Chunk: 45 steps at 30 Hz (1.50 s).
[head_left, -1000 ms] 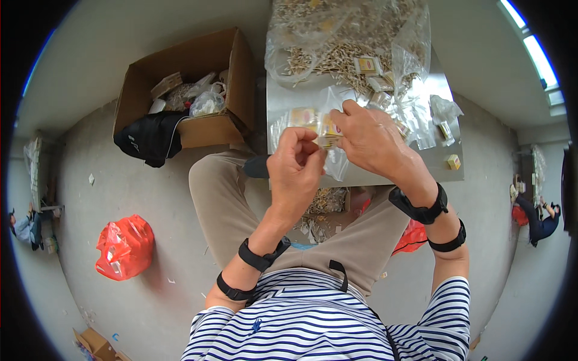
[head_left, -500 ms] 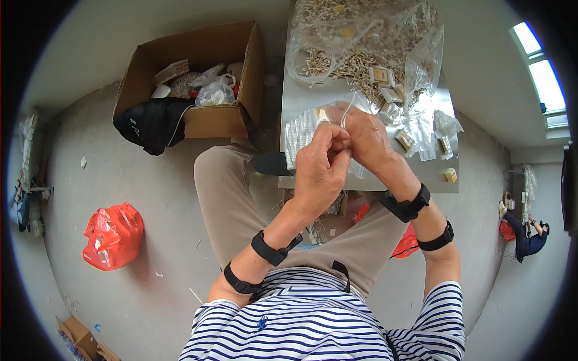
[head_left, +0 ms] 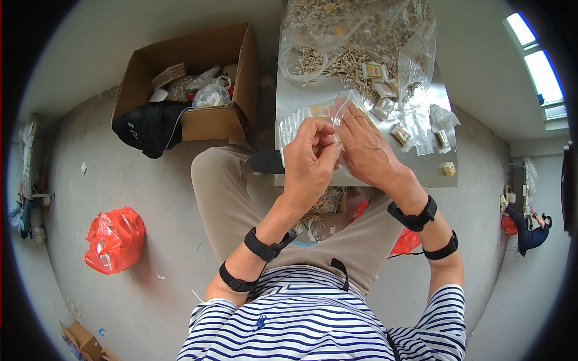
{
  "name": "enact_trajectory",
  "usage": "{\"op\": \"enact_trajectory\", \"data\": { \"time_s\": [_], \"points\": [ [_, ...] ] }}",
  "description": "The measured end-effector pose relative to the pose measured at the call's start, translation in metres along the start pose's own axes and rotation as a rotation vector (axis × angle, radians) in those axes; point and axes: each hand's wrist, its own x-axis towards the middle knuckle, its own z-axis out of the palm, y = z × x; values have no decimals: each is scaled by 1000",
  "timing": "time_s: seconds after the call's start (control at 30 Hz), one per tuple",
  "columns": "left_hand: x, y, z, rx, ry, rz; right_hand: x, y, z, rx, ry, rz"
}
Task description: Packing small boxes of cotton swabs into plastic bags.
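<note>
Over the near part of the metal table (head_left: pixel 442 174) I have a small clear plastic bag (head_left: pixel 344 103) between my hands. My left hand (head_left: pixel 310 155) is closed, its thumb and fingertips pinching the bag's edge. My right hand (head_left: pixel 372 150) lies against the bag's other side, fingers stretched out flat. The thumb of that hand is hidden. Just beyond my left hand, a layer of clear plastic packets (head_left: pixel 292 124) lies on the table. Past my right hand are small clear-wrapped boxes with yellow labels (head_left: pixel 374 72), beside a heap of short thin pale sticks (head_left: pixel 328 62).
A large clear plastic sheet (head_left: pixel 415 57) partly covers the heap. A small yellow-and-white box (head_left: pixel 448 169) sits near the table's right corner. On the left stand an open cardboard box (head_left: pixel 208 123) and a red plastic bag (head_left: pixel 114 240). Another person (head_left: pixel 533 234) sits far right.
My right hand has gone from curled over the bag to lying with fingers straight along it. My left hand keeps its pinch. The view has shifted slightly.
</note>
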Motion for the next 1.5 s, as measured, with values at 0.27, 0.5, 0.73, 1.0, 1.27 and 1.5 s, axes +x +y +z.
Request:
{"op": "enact_trajectory", "data": {
  "time_s": [0.27, 0.5, 0.73, 1.0, 1.27, 1.5],
  "points": [
    [0, 1, 2, 2, -7, -2, 5, 1, 24, 152, -37, -20],
    [12, 9, -19, 55, 24, -17, 10, -7, -23, 158, 90, -57],
    [11, 26, -14, 473, 62, 314, -9, 14, -1, 587, 171, 848],
    [49, 38, 13, 1356, -447, 418, 2, 7, 6, 609, 326, 679],
    [69, 23, 5, 1436, -537, 373, 10, 5, 2, 673, 442, 647],
    [70, 30, -2, 1401, -539, 366, 15, 5, 6, 614, 553, 581]
  ]
}}
